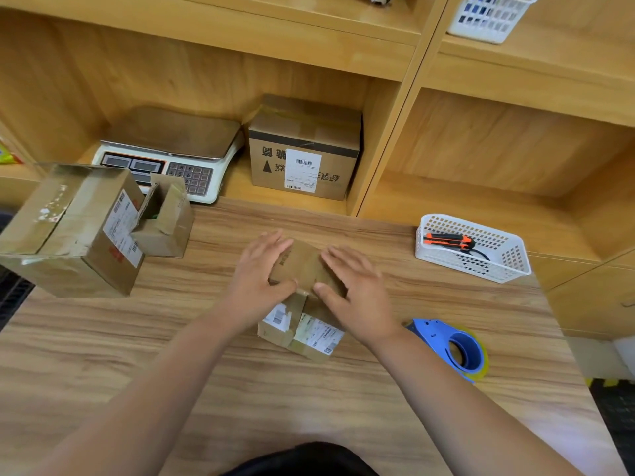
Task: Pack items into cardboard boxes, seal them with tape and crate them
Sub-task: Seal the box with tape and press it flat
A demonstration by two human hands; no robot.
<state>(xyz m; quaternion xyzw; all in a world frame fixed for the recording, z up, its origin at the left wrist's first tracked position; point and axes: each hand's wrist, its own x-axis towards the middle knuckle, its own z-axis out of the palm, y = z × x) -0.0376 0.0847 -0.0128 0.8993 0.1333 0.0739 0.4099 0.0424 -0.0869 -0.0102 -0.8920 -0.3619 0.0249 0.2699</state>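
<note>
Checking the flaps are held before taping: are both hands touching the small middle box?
Touching. The head view shows the left hand and right hand laid flat on top of the small box, no gap.

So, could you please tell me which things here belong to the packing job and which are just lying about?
Job in hand: small box under the left hand and right hand; blue tape dispenser.
Probably lying about: scale; shelf box; large box; open box; white basket with orange cutter.

Four cardboard boxes ring the scale — two at its left, one right, one in front. Two white baskets, one tape dispenser, one utility knife.
</note>
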